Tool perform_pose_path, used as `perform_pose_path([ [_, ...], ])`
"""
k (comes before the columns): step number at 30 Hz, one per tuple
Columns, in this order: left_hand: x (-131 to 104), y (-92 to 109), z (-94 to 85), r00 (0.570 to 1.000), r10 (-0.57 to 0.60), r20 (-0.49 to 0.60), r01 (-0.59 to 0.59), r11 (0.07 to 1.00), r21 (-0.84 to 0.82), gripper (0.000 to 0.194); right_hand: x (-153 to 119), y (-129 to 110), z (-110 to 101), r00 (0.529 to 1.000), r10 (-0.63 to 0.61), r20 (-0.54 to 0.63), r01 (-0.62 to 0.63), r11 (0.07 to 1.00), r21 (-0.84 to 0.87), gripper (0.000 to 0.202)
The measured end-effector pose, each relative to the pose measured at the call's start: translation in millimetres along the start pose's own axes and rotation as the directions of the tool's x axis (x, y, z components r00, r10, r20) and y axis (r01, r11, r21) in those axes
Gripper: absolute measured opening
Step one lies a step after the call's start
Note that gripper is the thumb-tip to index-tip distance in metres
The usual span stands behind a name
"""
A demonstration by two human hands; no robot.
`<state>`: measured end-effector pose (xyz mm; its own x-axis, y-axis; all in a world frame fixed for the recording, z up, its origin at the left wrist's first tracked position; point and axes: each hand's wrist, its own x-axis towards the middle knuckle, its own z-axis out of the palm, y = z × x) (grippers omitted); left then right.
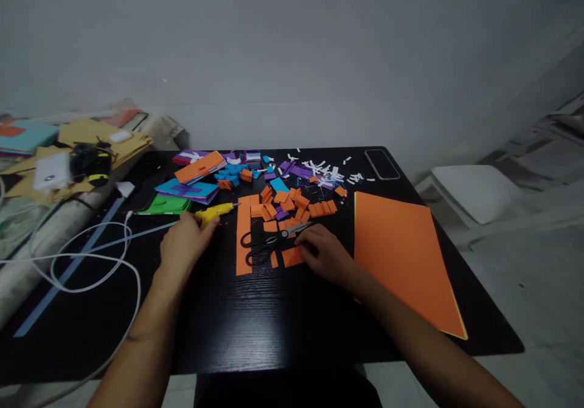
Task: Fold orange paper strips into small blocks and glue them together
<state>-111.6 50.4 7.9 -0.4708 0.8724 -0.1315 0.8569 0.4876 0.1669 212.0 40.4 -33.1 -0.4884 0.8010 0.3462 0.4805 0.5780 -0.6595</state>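
Note:
My left hand [185, 242] is closed around a yellow glue gun [214, 212], whose thin dark tip points right toward the orange paper. Beyond that tip lies a long orange paper strip [243, 238]. Black-handled scissors [269, 239] rest across the strip and small orange pieces, blades partly open toward my right hand. My right hand [326, 253] has its fingers pinched together at the edge of an orange paper piece [292, 258] flat on the table. Behind them spreads a pile of small folded orange paper pieces [292, 201], with a few blue and purple ones.
A large orange sheet stack [401, 256] lies at the right. White and purple scraps [319, 174] and a phone [382, 165] are at the back. Folded paper bundles [187, 189] sit back left. A white cable [132, 268] loops across the left side of the black table [255, 329].

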Motion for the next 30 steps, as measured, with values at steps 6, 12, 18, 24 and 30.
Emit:
perform_pose_path([
  [6, 6, -3, 5.5, 0.998, 0.022, 0.059, -0.023, 0.999, 0.026, 0.052, -1, 2, 4, 1.0, 0.005, -0.004, -0.005, 1.0, -0.002, 0.018],
  [12, 3, 0, 1.5, 0.997, 0.005, -0.073, -0.009, 0.998, -0.056, 0.052, -2, 4, 7, 1.0, 0.02, 0.0, -0.02, 1.0, 0.017, 0.018],
  [18, -5, 3, -0.9, 0.984, 0.021, -0.178, -0.072, 0.957, -0.281, 0.043, -2, 0, 6, 0.999, 0.012, -0.029, -0.011, 0.999, 0.045, 0.02],
  [24, -12, 10, -0.2, 0.97, 0.037, -0.238, -0.187, 0.74, -0.646, 0.033, -1, -4, 14, 0.999, -0.035, -0.003, 0.035, 0.996, 0.076, 0.029],
  [30, -22, 22, -0.9, 0.977, 0.191, -0.094, -0.144, 0.267, -0.953, 0.029, 0, 1, 15, 0.998, -0.028, -0.048, 0.031, 0.997, 0.073, 0.023],
])
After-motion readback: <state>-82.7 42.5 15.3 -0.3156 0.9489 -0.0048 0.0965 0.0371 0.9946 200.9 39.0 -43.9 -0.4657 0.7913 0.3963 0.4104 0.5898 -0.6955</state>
